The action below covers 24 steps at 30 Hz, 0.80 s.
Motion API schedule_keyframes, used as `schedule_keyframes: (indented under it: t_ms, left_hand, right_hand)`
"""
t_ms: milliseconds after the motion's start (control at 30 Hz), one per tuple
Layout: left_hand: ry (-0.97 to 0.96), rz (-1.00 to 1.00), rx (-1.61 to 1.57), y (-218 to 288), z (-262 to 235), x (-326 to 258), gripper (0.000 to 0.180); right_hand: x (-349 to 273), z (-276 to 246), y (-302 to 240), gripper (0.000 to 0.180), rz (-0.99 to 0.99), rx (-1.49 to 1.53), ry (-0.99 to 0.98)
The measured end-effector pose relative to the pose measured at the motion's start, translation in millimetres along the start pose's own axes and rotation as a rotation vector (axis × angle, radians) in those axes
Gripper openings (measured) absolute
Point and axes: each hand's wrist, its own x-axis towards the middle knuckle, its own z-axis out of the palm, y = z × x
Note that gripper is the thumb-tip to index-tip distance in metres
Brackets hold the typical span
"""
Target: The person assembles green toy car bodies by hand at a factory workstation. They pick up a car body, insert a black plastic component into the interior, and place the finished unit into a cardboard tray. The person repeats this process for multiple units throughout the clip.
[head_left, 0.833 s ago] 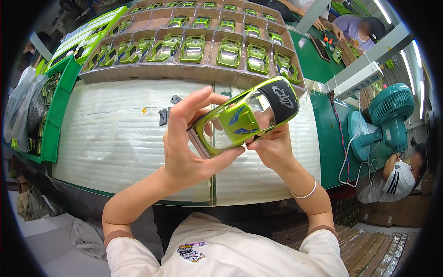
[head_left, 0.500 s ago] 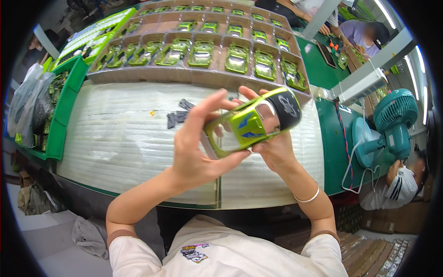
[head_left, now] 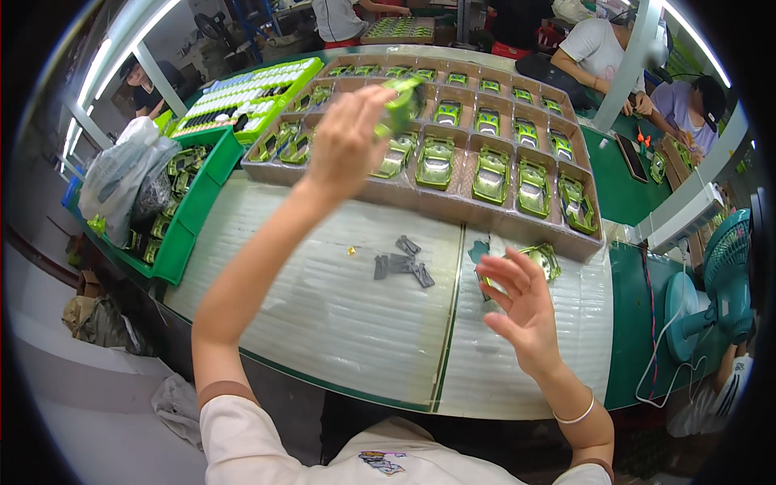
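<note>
My left hand is raised over the divided cardboard tray, closed around a green toy car body shell that is blurred by motion. Below it, more green car shells stand in the tray's compartments, such as one shell in the near row. My right hand hovers over the right of the bench with its fingers apart and nothing in it. Just beyond its fingertips, another green car shell lies on the padded bench top, partly hidden by the hand. Several small dark grey plastic parts lie mid-bench.
A green crate with car shells and plastic bags stands left. Behind it is a bright green rack of white and black pieces. At right are a teal fan, a metal post and co-workers. A tiny yellow bit lies on the padding.
My left hand has carried the car shell forward from in front of me to above the tray. My right hand has let go of it and opened. The view has shifted.
</note>
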Motion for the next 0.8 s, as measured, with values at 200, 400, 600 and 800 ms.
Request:
schedule_keyframes:
  t_ms: [200,400,600,800]
  left_hand:
    - [-0.408,0.281,0.523,-155,57,-4,0.041]
    - [-0.765,0.308,0.382,-201,104,-16,0.05]
    - [-0.848,0.003,0.257,-194,101,-6,0.079]
    - [-0.423,-0.269,-0.268,-71,100,15,0.024]
  right_hand:
    - [-2,6,9,0.059,0.03,-0.167,-0.12]
    - [0,2,6,0.053,0.095,-0.219,-0.152]
    - [0,-2,1,0.05,0.132,-0.226,-0.194]
    - [-1,-3,6,0.021,0.155,-0.332,-0.058]
